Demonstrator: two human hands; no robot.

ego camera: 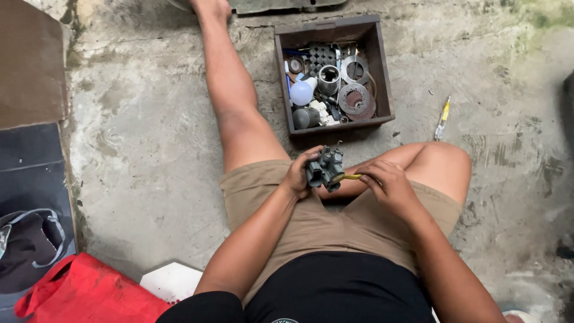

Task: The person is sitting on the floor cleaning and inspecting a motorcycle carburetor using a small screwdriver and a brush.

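Note:
I sit on a concrete floor, one leg stretched out, the other bent. My left hand (299, 174) grips a small dark metal engine part (326, 168), a carburetor-like block, above my lap. My right hand (387, 182) holds a tool with a yellow handle (348, 177), its tip against the right side of the block. Both hands are close together over my tan shorts.
A brown wooden box (382, 72) of metal parts, discs and a white bulb (302, 91) sits on the floor ahead. A yellow screwdriver (442, 118) lies to its right. A red bag (89, 290) and dark bag (30, 245) lie at left.

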